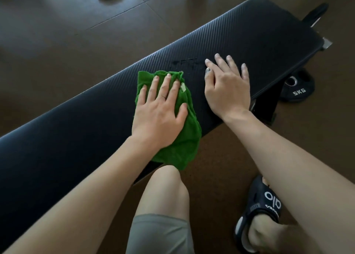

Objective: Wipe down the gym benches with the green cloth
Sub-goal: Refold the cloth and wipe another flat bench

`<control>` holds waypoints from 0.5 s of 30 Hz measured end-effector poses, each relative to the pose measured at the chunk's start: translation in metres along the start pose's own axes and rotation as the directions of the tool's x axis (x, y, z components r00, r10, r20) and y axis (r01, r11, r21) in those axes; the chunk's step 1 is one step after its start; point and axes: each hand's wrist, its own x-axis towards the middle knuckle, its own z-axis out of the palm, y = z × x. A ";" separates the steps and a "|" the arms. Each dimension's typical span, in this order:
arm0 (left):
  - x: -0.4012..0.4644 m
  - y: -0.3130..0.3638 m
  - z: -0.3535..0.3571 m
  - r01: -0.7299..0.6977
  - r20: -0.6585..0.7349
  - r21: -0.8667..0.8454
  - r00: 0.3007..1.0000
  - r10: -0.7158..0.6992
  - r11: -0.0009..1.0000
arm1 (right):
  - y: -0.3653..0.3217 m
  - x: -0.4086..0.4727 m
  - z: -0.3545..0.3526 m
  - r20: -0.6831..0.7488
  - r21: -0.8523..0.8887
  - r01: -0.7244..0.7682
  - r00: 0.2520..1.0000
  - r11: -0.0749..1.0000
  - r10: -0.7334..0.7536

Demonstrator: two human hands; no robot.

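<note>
The green cloth (172, 123) is pressed flat under the left hand (160, 107), whose grip is wide, the fingers spread straight over the bunched fabric with nothing pinched. The cloth is laid on the black padded worktop (249, 34), near its middle, with its lower corner hanging over the near edge at 6 o'clock above a bare knee (167, 188). At 3 o'clock of the cloth, just beside it, the right hand (226, 86) is rested open and flat on the pad, apparently as a brace. A damp-looking smear (185, 61) is seen at 12 o'clock of the cloth. The wiping stroke is judged to be in hand; next, the cloth would need to be swept toward the smear and the far end at 2 o'clock, the bracing hand being lifted clear.
</note>
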 end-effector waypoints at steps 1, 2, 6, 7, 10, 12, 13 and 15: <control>0.016 0.000 0.000 0.004 -0.012 0.001 1.000 -0.004 1.000 | 0.001 0.000 0.001 -0.032 0.030 -0.002 0.999 1.000 0.003; 0.033 0.001 -0.001 0.011 -0.021 -0.009 1.000 -0.011 1.000 | 0.002 0.000 0.003 -0.062 0.059 -0.007 0.998 0.998 0.010; 0.066 0.015 -0.006 0.057 0.003 -0.024 0.998 -0.057 0.998 | 0.007 0.001 0.002 -0.096 0.146 -0.013 0.995 0.989 0.027; 0.058 0.018 -0.006 0.041 0.011 -0.028 0.999 -0.040 0.999 | 0.009 0.000 0.002 -0.087 0.152 -0.008 0.996 0.988 0.021; -0.001 0.021 -0.003 -0.069 0.006 -0.012 0.998 0.069 0.998 | 0.012 0.000 0.002 -0.054 0.155 0.011 0.999 0.988 -0.003; -0.029 0.022 -0.003 -0.116 0.064 0.037 0.991 0.113 0.993 | 0.012 -0.002 0.003 -0.071 0.131 0.014 0.997 0.991 -0.005; -0.034 0.023 -0.002 -0.125 0.088 0.074 0.989 0.118 0.989 | 0.012 -0.003 0.004 -0.087 0.118 0.017 0.996 0.993 -0.007; -0.032 0.027 0.000 -0.135 0.094 0.130 0.988 0.124 0.982 | 0.010 -0.003 0.006 -0.113 0.112 0.019 0.994 0.994 -0.006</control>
